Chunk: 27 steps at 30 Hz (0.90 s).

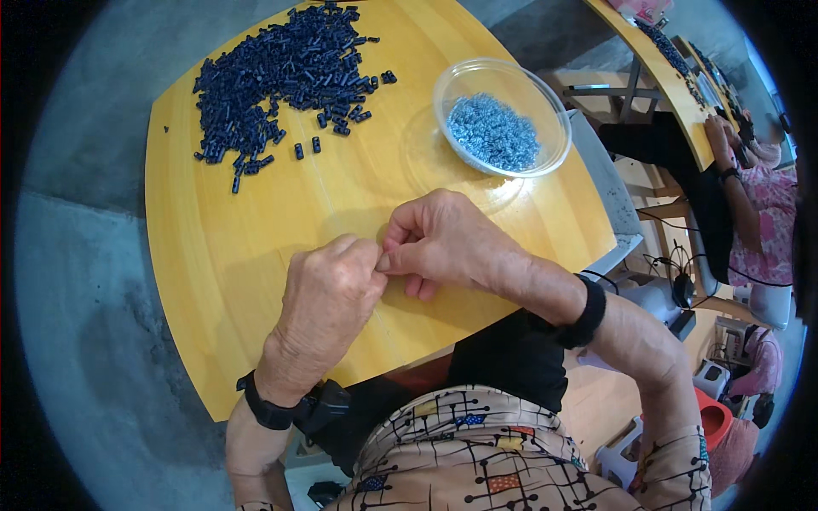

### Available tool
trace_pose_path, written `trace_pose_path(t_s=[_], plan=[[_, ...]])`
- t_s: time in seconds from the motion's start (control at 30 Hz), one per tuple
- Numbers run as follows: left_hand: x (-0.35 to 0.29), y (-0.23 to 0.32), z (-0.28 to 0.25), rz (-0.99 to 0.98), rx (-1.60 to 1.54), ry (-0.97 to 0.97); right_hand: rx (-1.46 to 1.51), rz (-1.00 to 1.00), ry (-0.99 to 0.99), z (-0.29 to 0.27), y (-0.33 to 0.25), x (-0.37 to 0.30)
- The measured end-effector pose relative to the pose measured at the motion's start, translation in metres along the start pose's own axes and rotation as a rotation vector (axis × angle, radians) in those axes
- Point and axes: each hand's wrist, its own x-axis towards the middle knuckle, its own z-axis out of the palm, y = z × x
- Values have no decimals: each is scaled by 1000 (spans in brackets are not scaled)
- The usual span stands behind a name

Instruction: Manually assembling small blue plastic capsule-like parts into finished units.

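My left hand [334, 285] and my right hand [443, 243] meet over the near middle of the yellow table [230, 281]. The left one is curled with its knuckles up, and whatever its fingers hold is hidden. Thumb and index finger of my right hand pinch together against the left fingertips; anything between them is too small to make out. Beyond my hands, to the left, lies a big heap of small dark plastic pieces [281, 72]. A clear round bowl [558, 140] with many tiny shiny metal parts [490, 132] stands at the far right.
Two loose dark pieces [299, 152] lie between the heap and my hands. At the right, another person [758, 204] in a pink patterned top works at a second table [652, 55]. A red stool [714, 416] and cables [680, 260] are on that side.
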Motion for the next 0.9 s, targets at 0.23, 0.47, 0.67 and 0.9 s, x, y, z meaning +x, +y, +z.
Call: trace_pose_path(t_s=[0.23,0.47,0.67,0.9], plan=[[6,-2,-5,37,17,-43,-142,-90,35,1,1,1],[4,-7,-3,69,32,-77,-132,-10,40,4,-5,2],[4,-5,-4,81,16,-54,-78,15,20,-1,-3,2],[-1,-3,0,10,-84,26,-16,7,8,-1,0,0]])
